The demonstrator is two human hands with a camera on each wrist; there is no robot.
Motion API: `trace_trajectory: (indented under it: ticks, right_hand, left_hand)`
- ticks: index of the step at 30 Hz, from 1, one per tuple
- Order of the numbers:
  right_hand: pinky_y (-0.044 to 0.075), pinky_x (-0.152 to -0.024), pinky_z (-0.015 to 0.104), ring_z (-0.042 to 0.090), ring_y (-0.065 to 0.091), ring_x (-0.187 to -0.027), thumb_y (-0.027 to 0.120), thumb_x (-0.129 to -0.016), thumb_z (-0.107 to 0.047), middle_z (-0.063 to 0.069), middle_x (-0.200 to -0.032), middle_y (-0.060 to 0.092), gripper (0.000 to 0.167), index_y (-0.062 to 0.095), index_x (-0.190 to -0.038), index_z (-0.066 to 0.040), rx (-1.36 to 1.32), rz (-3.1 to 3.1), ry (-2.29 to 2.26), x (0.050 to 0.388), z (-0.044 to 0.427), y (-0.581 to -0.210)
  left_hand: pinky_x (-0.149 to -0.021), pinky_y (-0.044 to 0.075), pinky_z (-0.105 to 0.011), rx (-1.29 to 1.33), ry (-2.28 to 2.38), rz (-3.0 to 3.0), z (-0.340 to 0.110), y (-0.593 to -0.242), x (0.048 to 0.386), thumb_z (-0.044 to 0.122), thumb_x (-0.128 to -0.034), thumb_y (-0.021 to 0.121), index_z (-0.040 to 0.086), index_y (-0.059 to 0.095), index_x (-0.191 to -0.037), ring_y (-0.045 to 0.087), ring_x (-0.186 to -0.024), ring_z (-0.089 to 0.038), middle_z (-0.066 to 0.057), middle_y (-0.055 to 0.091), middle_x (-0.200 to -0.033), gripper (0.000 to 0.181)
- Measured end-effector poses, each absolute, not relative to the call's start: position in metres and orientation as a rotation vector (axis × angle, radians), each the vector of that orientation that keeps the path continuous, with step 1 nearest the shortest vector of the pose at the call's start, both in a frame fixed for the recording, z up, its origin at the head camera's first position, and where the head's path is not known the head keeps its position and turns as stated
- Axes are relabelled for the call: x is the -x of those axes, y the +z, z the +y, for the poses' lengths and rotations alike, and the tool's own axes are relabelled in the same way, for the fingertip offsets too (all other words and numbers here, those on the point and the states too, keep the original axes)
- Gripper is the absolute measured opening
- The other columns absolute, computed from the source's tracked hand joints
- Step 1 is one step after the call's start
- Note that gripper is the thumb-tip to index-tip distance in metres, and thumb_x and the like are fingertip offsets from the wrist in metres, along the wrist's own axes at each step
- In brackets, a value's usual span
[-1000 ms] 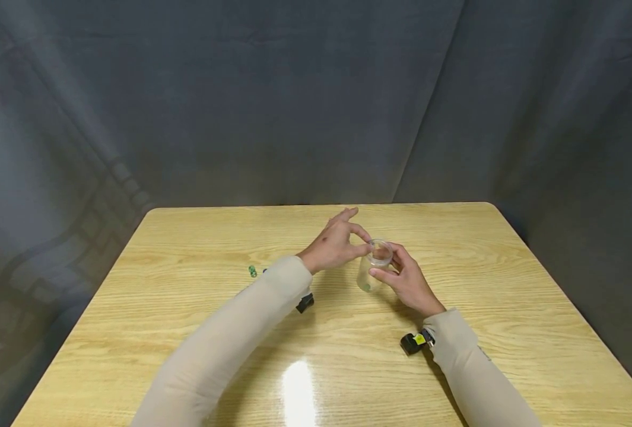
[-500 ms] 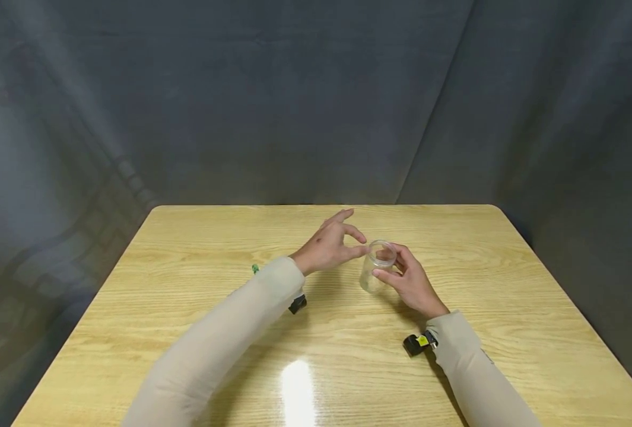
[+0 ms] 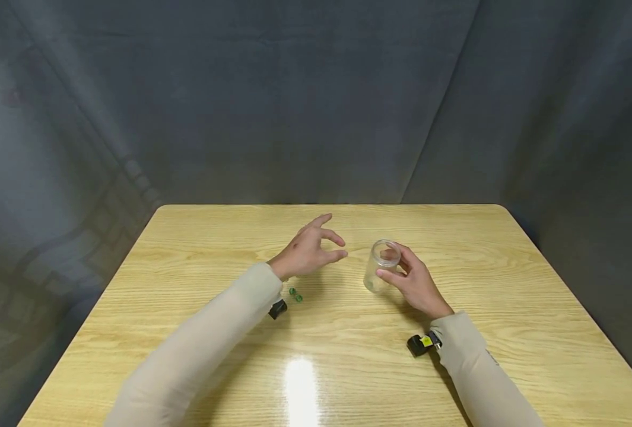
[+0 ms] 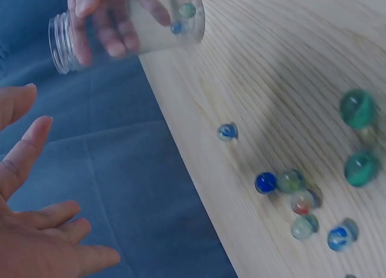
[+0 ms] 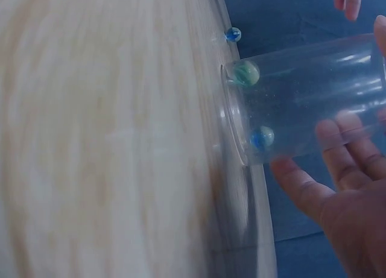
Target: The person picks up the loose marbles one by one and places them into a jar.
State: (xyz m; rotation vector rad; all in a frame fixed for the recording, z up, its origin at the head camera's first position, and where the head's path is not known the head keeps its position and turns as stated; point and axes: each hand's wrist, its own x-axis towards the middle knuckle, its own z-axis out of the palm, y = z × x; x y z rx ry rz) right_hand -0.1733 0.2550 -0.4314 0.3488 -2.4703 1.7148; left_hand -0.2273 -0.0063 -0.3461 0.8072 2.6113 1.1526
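A clear jar (image 3: 373, 275) without a lid stands upright, its mouth facing up. My right hand (image 3: 415, 283) grips it from the right, thumb in front and fingers round the back. At the jar's bottom lie a green marble (image 5: 246, 73) and a blue-and-clear marble (image 5: 262, 137). Left of the jar, my left hand (image 3: 307, 252) hovers above the table with nothing in it, thumb and forefinger apart and the other fingers extended. Beneath it, in the left wrist view, are loose marbles, among them a dark blue marble (image 4: 266, 183) and a large green marble (image 4: 357, 109).
The marbles lie on a wood-grain table (image 3: 348, 356). One blue swirled marble (image 4: 227, 131) sits apart from the cluster, on the side nearer the jar. In the head view my left arm hides most of them. A dark curtain (image 3: 294, 107) hangs behind the table.
My left hand has drawn back leftward from the jar's rim, its thumb and forefinger parting. My right hand keeps hold of the jar. Two green marbles now show beside my left wrist.
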Motion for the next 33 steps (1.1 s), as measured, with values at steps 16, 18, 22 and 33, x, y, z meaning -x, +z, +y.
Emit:
trace_trajectory:
  ticks: [16,18,22,33]
  right_hand:
    - [0.044,-0.092,0.015,0.039,0.047,-0.132,0.069,-0.095,-0.009,0.022,-0.133,0.055,0.061,0.04,-0.149,-0.005,-0.354,-2.478,1.719,0.174,0.257,-0.43]
    - [0.043,-0.093,0.015,0.038,0.047,-0.132,0.069,-0.095,-0.009,0.021,-0.133,0.055,0.061,0.04,-0.149,-0.005,-0.355,-2.479,1.713,0.173,0.257,-0.43]
    - [0.043,-0.094,0.016,0.038,0.048,-0.132,0.069,-0.095,-0.008,0.022,-0.133,0.055,0.061,0.04,-0.149,-0.005,-0.369,-2.474,1.703,0.174,0.257,-0.43]
    - [0.044,-0.095,0.018,0.036,0.05,-0.13,0.071,-0.094,-0.008,0.021,-0.132,0.057,0.062,0.041,-0.149,-0.006,-0.373,-2.473,1.699,0.175,0.256,-0.43]
  left_hand:
    - [-0.114,0.028,-0.057,-0.723,1.232,2.611,-0.045,-0.353,0.231,0.026,-0.0922,0.074,0.009,0.075,-0.109,0.018,-0.149,-0.038,-0.01,0.021,-0.164,0.024]
    - [-0.114,0.028,-0.056,-0.711,1.238,2.61,-0.048,-0.353,0.232,0.025,-0.0921,0.075,0.009,0.076,-0.109,0.018,-0.149,-0.038,-0.009,0.021,-0.164,0.023]
    - [-0.113,0.03,-0.057,-0.695,1.244,2.609,-0.055,-0.353,0.232,0.024,-0.0921,0.075,0.007,0.075,-0.11,0.017,-0.149,-0.038,-0.01,0.02,-0.164,0.024]
    - [-0.112,0.032,-0.057,-0.638,1.237,2.631,-0.075,-0.355,0.232,0.02,-0.0916,0.075,0.007,0.075,-0.108,0.025,-0.146,-0.041,-0.012,0.019,-0.164,0.021]
